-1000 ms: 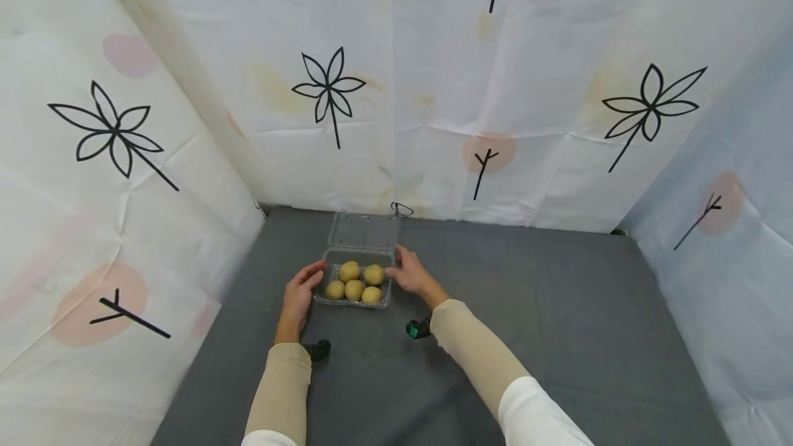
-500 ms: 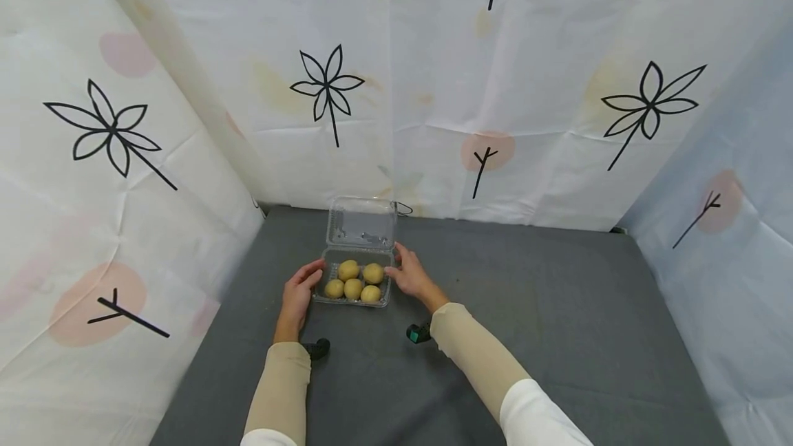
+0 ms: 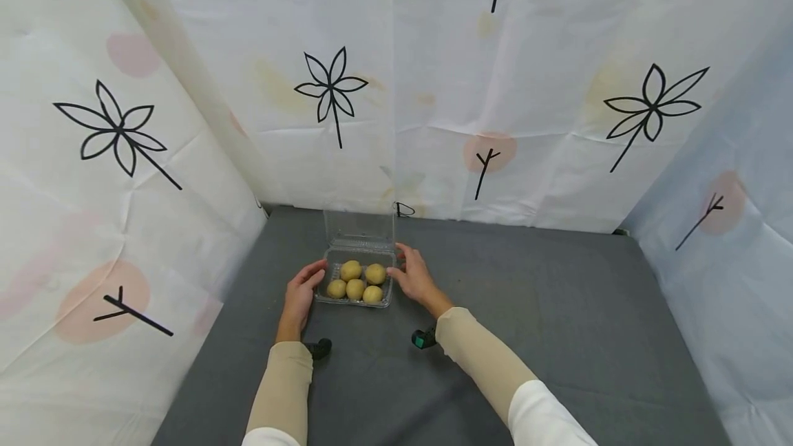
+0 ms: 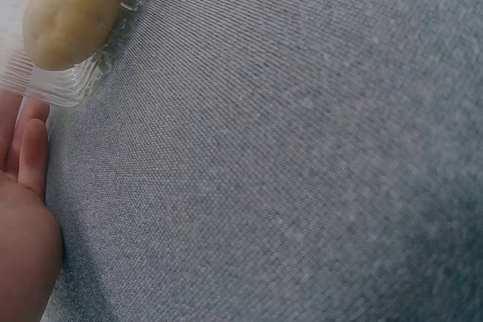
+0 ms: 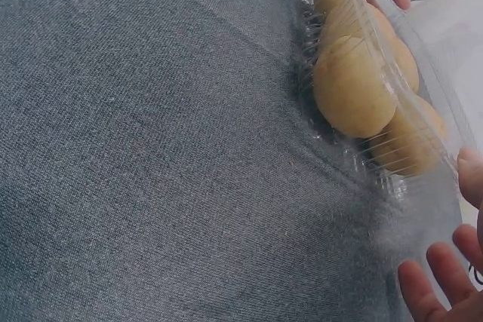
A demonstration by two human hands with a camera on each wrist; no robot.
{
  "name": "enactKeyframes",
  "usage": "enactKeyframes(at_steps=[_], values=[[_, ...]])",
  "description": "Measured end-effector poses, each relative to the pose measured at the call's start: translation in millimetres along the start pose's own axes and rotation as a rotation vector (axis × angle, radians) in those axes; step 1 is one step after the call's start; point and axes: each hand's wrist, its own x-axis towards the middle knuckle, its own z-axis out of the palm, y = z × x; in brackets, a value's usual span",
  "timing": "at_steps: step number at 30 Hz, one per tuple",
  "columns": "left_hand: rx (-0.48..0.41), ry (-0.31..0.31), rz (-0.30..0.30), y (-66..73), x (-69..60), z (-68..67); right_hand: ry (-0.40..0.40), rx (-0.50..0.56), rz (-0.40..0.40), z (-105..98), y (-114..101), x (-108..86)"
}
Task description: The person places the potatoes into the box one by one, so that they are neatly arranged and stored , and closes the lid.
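Note:
Several potatoes (image 3: 356, 289) lie in the base of a clear plastic clamshell container (image 3: 321, 296), whose lid (image 3: 359, 229) stands raised at the far side. My left hand (image 3: 299, 300) is at the container's left side; in the left wrist view, its extended fingers (image 4: 32, 157) reach the clear wall below a potato (image 4: 72, 14). At the right side is my right hand (image 3: 419, 282), with its thumb (image 5: 471, 175) by the rim and its other fingers (image 5: 423, 290) spread apart from the wall in the right wrist view. Both hands lie outside the base.
A grey cloth (image 3: 545, 322) covers the table. White patterned curtains (image 3: 434, 88) surround it at the back and sides; the container stands near the back one. A thin dark loop (image 3: 405, 210) lies by the curtain's foot. Dark devices (image 3: 424, 338) are worn at the wrists.
The lid rose more upright half a second ago and now leans differently, looking lower. My right hand has shifted slightly to the right. The potatoes and my left hand stay in place.

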Motion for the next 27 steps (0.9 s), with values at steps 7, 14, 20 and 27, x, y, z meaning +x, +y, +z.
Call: enactKeyframes(at_steps=[7,14,20,27], values=[[0.010,0.032,0.048,-25.3,16.8,-0.3,0.031,-0.022,-0.037,-4,-5,1.4],[-0.005,0.036,0.046,-28.1,19.2,-1.1,0.050,-0.036,-0.080,-3,-8,3.5],[-0.020,0.026,0.041,-28.6,18.4,-0.2,0.069,-0.044,-0.105,-2,-8,1.6],[0.020,0.059,0.040,-28.5,17.9,-0.5,0.079,-0.021,-0.091,-2,-12,-4.2]])
